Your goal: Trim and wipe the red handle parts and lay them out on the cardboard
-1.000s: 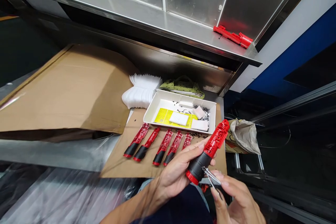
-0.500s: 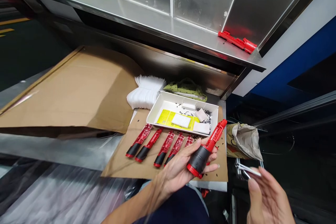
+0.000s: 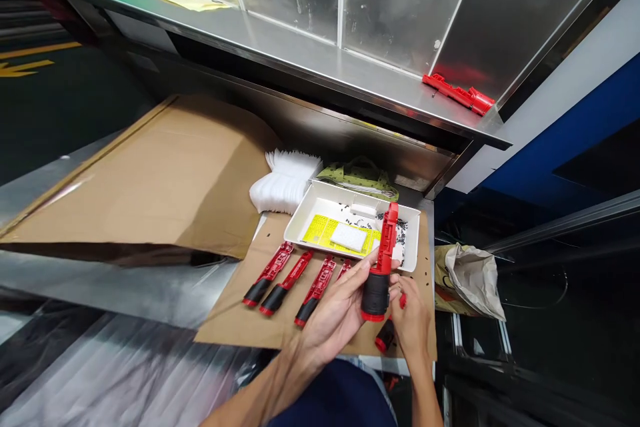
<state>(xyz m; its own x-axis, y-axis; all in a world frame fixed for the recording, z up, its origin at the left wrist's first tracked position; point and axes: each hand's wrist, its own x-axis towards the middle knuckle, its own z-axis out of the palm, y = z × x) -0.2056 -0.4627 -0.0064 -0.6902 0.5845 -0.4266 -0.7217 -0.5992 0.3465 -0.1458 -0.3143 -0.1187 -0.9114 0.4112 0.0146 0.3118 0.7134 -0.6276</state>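
Note:
My left hand (image 3: 333, 313) is closed around a red plastic housing with a black grip (image 3: 376, 293), held upright above the cardboard. At its right side, my right hand (image 3: 413, 313) has curled fingers close against the housing's black part. What those fingers hold is hidden. Several similar red-and-black housings (image 3: 315, 290) lie slanted on the cardboard sheet (image 3: 225, 320), left of my left hand. Another piece with a black and red end (image 3: 385, 335) lies below my right hand, partly covered.
Behind the hands stands a white tray (image 3: 325, 203) with white pads (image 3: 349, 237), a yellow printed sheet and small black bits. White foam sheets (image 3: 287, 183) and a green bag (image 3: 360, 177) sit behind it. A cardboard box (image 3: 150, 173) is left; a red housing (image 3: 460, 95) rests on the metal ledge.
My right hand has moved left from the far right to the housing, and the metal tweezers it held no longer show. My left hand has turned the housing more upright.

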